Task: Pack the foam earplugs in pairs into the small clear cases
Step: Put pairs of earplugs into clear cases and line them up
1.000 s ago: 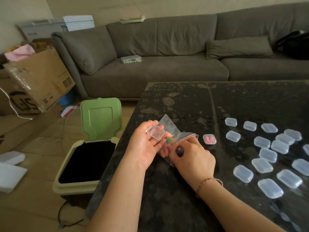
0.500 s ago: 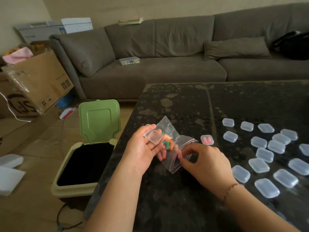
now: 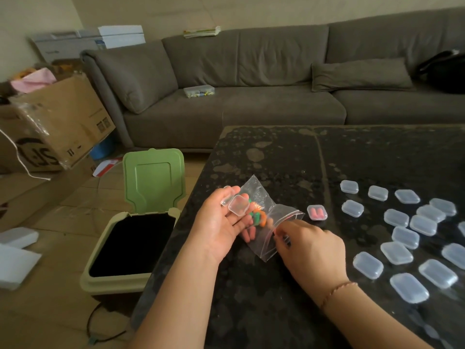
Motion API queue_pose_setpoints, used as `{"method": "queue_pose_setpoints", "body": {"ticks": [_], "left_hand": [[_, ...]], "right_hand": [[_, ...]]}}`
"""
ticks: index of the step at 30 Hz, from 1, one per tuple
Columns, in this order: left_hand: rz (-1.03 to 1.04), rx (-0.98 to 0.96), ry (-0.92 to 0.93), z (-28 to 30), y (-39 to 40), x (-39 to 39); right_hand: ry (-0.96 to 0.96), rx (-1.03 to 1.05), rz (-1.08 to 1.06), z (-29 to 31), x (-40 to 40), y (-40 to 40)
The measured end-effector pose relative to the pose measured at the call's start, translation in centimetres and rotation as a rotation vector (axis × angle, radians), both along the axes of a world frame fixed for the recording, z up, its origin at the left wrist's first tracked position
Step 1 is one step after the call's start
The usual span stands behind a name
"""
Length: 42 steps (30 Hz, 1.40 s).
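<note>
The right hand [image 3: 308, 244] pinches the zip bag [image 3: 270, 222] at its open mouth, the green and orange earplugs [image 3: 259, 216] inside lying toward ten o'clock of those fingers, against the left hand [image 3: 221, 220] gripping an open clear case [image 3: 237, 204].

The right hand [image 3: 308, 250] curls over the mouth of the clear zip plastic bag [image 3: 266, 222], hiding its fingertips, so whether they pinch an earplug cannot be told. The green and orange foam earplugs [image 3: 259, 217] inside the bag overlap and are too blurred to count. The left hand [image 3: 219, 222] covers the bag's left part. At the right edge, one small clear empty case [image 3: 462, 227] is cut off, as is the dark glossy table [image 3: 276, 157]
</note>
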State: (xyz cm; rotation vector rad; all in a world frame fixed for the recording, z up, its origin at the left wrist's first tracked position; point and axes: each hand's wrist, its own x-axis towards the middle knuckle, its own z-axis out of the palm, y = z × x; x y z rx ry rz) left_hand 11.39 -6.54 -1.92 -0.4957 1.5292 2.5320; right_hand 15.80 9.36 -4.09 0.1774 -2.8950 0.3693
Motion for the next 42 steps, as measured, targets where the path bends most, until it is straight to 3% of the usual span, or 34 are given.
{"method": "queue_pose_setpoints", "body": {"ticks": [4, 6, 10, 15, 25, 29, 31, 33, 35, 37, 39, 42], "left_hand": [[-0.019, -0.003, -0.013, 0.2, -0.1, 0.1], [-0.039, 0.009, -0.017, 0.3, 0.2, 0.2], [-0.121, -0.004, 0.006, 0.4, 1.3, 0.7], [-0.2, -0.002, 0.024, 1.0, 2.2, 1.2], [-0.207, -0.043, 0.01, 1.0, 2.1, 1.4], [-0.195, -0.022, -0.002, 0.9, 1.6, 1.1], [-0.174, -0.025, 0.004, 0.7, 1.2, 0.8], [-0.118, -0.021, 0.012, 0.6, 0.7, 0.4], [-0.041, 0.008, 0.006, 0.5, 0.4, 0.1], [0.018, 0.059, -0.026, 0.3, 0.1, -0.1], [0.035, 0.099, -0.048, 0.1, 0.1, -0.2], [0.039, 0.108, -0.054, 0.1, 0.1, -0.2]], "right_hand": [[0.038, -0.016, -0.018, 1.5, 1.1, 0.5], [0.187, -0.006, -0.03, 2.5, 2.1, 1.1], [0.442, -0.357, 0.063, 3.0, 2.3, 1.2], [0.471, -0.426, 0.06, 1.7, 0.0, -0.2], [0.472, -0.259, 0.128, -0.1, -1.4, -0.7], [0.536, -0.407, 0.06, 1.3, -1.0, 0.1], [0.449, -0.414, -0.045, 2.1, -0.6, 1.2], [0.18, -0.233, -0.097, 2.6, -0.3, 2.6], [-0.06, 0.005, -0.013, 3.0, 0.0, 3.1], [-0.209, 0.047, 0.103, 2.8, 0.0, 2.5], [-0.233, 0.054, 0.137, 2.2, -0.3, 1.6], [-0.054, 0.057, 0.067, 0.8, -1.2, 0.8]]}}
